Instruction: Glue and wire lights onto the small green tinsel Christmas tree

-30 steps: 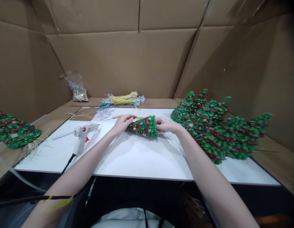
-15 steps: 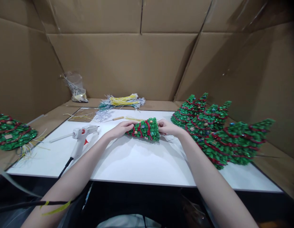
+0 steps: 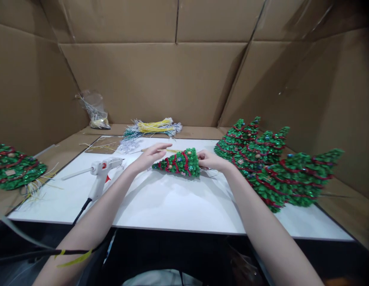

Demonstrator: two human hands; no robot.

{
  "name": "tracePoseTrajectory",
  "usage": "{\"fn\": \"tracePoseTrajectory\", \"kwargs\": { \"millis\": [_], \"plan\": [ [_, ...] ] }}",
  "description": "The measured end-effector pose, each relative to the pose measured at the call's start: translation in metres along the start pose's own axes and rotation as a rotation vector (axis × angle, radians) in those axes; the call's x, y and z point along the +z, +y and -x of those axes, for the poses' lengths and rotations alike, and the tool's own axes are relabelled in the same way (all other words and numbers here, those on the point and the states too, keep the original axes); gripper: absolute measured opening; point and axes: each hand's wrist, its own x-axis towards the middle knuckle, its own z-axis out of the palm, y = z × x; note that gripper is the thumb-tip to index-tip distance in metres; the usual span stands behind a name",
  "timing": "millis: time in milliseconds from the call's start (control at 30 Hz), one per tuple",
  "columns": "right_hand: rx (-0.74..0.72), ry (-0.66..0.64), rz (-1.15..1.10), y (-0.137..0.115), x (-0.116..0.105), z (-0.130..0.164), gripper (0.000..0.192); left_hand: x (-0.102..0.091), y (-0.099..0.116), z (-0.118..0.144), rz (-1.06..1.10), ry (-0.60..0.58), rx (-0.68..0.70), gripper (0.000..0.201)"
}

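Observation:
A small green Christmas tree (image 3: 181, 163) with red garland and coloured beads lies on its side over the middle of the white board, its tip towards the left. My right hand (image 3: 210, 160) grips it at the wide base, where the fingertips are partly hidden behind the branches. Just above the tip, my left hand (image 3: 151, 156) is off the tree, with fingers stretched out and nothing held. Thin wires (image 3: 213, 174) show below my right hand. Behind the tree lie yellow wires (image 3: 174, 151), partly covered.
A white glue gun (image 3: 101, 171) stands at the left. Bundled wires (image 3: 153, 127) lie at the back beside a clear plastic bag (image 3: 96, 109). Several finished-looking trees (image 3: 274, 178) crowd the right, and another tree (image 3: 16, 167) sits far left. Cardboard walls (image 3: 136, 79) enclose the board.
My left hand has let go of the tree's narrow end and opened, moving slightly left and up, so the tip now shows. My right hand stays at the base.

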Motion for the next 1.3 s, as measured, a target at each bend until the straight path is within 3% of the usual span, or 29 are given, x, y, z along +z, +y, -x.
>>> {"fn": "tracePoseTrajectory", "kwargs": {
  "millis": [133,300,500,733,1300],
  "plan": [
    [0.002,0.003,-0.016,-0.003,0.001,0.001,0.015,-0.005,0.015,0.002,0.062,0.145,0.100,0.038],
    [-0.027,-0.005,-0.020,-0.002,0.000,0.001,0.016,-0.004,0.000,0.002,-0.031,-0.029,-0.050,0.042],
    [-0.017,-0.013,0.000,-0.004,0.000,0.002,0.017,-0.002,-0.006,0.002,-0.052,-0.056,-0.033,0.044],
    [-0.007,0.004,-0.013,-0.008,0.001,0.004,0.015,0.001,-0.015,0.002,0.061,-0.237,-0.095,0.046],
    [-0.019,-0.001,-0.008,-0.006,0.006,-0.001,0.008,0.012,-0.027,0.006,0.313,-0.204,-0.124,0.041]
  ]
}}
